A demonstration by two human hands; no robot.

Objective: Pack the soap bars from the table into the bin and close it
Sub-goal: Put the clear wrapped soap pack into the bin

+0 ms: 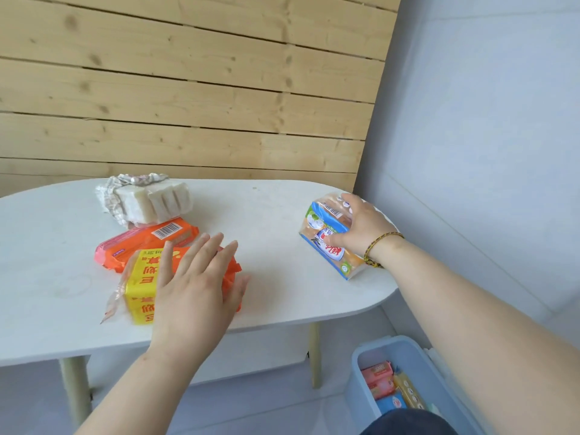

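Observation:
Several soap packs lie on the white table (276,296). My right hand (361,229) grips a blue and orange soap pack (323,227) near the table's right end. My left hand (197,284) hovers flat, fingers spread, over a yellow and orange soap pack (141,285) near the front edge, perhaps touching it. Behind it lies an orange soap pack (147,243), and farther back a clear-wrapped bundle of white soap bars (147,200). A pale blue bin (417,350) stands open on the floor at lower right, with several soap packs (389,387) inside. No lid is in view.
A wooden plank wall stands close behind the table. A grey-white wall runs along the right side. The table's pale legs (315,356) stand between the tabletop and the bin. Dark clothing (408,423) shows at the bottom edge.

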